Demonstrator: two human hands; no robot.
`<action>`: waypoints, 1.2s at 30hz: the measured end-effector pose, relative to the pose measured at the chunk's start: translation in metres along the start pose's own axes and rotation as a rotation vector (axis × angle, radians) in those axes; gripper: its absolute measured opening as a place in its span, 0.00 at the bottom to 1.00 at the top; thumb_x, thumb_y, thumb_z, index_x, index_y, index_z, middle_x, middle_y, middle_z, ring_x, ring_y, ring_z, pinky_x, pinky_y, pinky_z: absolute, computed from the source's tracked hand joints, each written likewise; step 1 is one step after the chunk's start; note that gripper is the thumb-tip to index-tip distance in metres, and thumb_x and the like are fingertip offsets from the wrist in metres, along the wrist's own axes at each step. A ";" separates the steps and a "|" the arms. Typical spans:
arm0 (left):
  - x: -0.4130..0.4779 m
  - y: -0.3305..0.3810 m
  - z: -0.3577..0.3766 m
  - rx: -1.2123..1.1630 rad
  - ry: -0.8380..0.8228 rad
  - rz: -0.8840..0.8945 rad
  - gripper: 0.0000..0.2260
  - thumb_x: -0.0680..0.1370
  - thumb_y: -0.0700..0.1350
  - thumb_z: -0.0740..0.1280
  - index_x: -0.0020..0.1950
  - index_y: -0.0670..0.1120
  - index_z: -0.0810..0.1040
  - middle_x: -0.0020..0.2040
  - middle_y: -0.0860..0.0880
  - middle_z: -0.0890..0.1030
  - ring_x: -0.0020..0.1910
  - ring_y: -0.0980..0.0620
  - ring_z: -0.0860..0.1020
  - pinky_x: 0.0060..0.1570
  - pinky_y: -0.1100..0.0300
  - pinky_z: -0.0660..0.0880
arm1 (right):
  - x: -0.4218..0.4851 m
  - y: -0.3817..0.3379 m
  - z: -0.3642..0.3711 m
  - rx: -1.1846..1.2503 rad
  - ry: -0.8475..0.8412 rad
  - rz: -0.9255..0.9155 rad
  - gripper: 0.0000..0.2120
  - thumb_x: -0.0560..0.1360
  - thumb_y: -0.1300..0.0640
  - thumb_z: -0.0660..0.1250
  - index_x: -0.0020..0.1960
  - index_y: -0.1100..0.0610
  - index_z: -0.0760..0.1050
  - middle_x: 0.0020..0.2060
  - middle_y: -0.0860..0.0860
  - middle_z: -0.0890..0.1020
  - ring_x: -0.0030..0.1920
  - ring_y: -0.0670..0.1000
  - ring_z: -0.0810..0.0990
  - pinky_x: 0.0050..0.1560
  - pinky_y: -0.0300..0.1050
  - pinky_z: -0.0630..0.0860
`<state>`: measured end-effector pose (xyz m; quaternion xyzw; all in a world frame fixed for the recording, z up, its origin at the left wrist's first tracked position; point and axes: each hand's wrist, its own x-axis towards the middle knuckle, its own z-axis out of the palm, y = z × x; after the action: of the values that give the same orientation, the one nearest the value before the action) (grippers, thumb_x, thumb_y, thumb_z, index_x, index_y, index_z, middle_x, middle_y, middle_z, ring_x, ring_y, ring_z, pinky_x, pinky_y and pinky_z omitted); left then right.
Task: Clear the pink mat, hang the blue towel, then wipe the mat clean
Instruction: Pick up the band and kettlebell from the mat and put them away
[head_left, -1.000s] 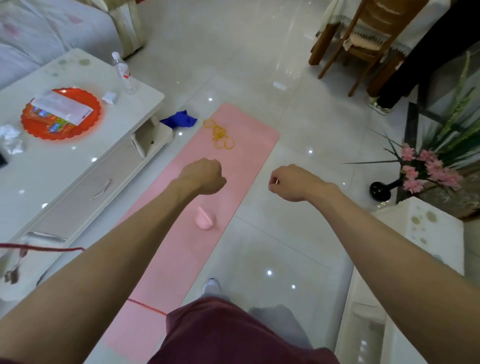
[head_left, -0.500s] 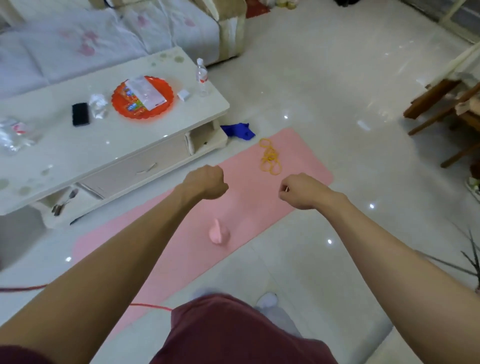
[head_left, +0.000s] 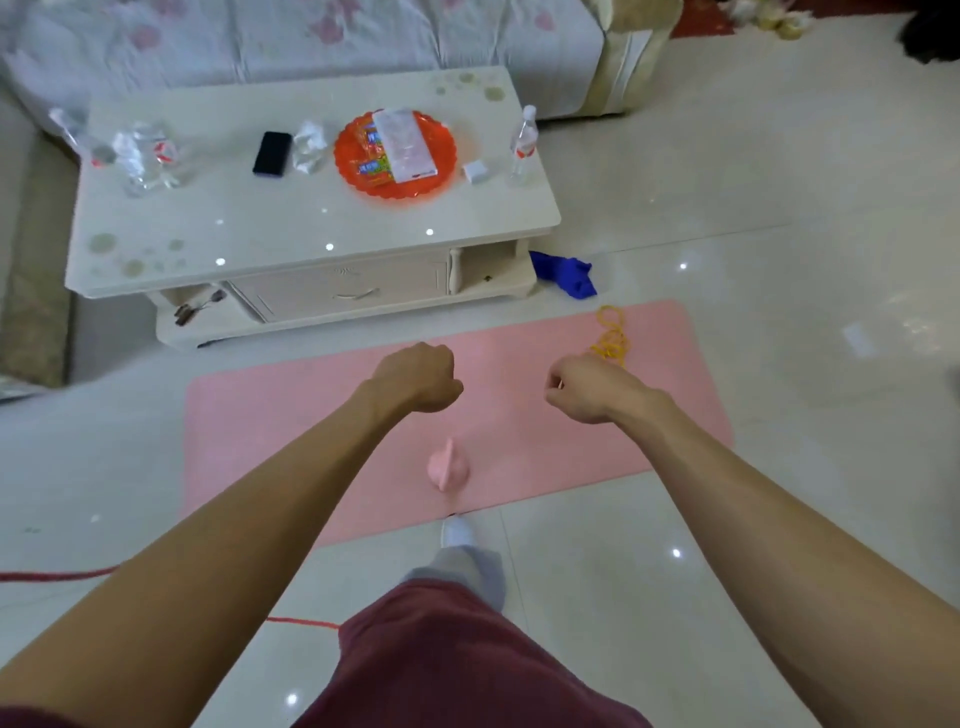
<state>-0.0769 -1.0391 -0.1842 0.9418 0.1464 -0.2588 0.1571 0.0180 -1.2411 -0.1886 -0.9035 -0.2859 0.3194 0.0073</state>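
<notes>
Pink mat (head_left: 270, 426): flat on the floor, near side of the coffee table (head_left: 311, 228). Your left hand (head_left: 415, 379): fist curled, nothing seen in it, above mid-mat. Small pink object (head_left: 447, 465): on the mat's near edge. Blue towel (head_left: 563, 273): crumpled on the floor just beyond the mat's far edge. Your right hand (head_left: 587, 387): likewise curled, apparently empty. Yellow loops (head_left: 613, 338): on the mat, right end. Step: clearing, seemingly not yet begun; next you must open a hand and reach down for an item.

Home living room: sofa (head_left: 311, 36), coffee table (head_left: 260, 228), tiled floor (head_left: 753, 182).
</notes>
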 end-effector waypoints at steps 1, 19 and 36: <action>0.011 -0.001 0.000 -0.007 -0.011 -0.011 0.13 0.78 0.47 0.61 0.55 0.42 0.79 0.51 0.42 0.80 0.46 0.43 0.78 0.47 0.54 0.77 | 0.012 0.001 -0.003 -0.010 -0.010 -0.003 0.12 0.74 0.55 0.61 0.51 0.56 0.80 0.52 0.55 0.83 0.52 0.58 0.80 0.53 0.51 0.78; 0.079 0.024 0.029 -0.222 -0.103 -0.221 0.12 0.78 0.46 0.60 0.56 0.41 0.77 0.53 0.42 0.79 0.46 0.43 0.75 0.43 0.56 0.70 | 0.099 0.061 -0.015 -0.153 -0.198 -0.097 0.14 0.76 0.55 0.60 0.57 0.57 0.78 0.56 0.58 0.81 0.55 0.59 0.79 0.52 0.49 0.77; 0.290 0.235 0.122 -0.272 -0.228 -0.257 0.12 0.79 0.46 0.59 0.57 0.41 0.76 0.57 0.40 0.79 0.53 0.40 0.78 0.49 0.54 0.73 | 0.261 0.342 0.012 -0.035 -0.276 -0.033 0.12 0.77 0.55 0.61 0.51 0.59 0.80 0.51 0.59 0.83 0.52 0.59 0.80 0.50 0.49 0.77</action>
<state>0.1918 -1.2412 -0.3874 0.8501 0.2800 -0.3595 0.2640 0.3511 -1.3936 -0.4144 -0.8460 -0.3046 0.4356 -0.0424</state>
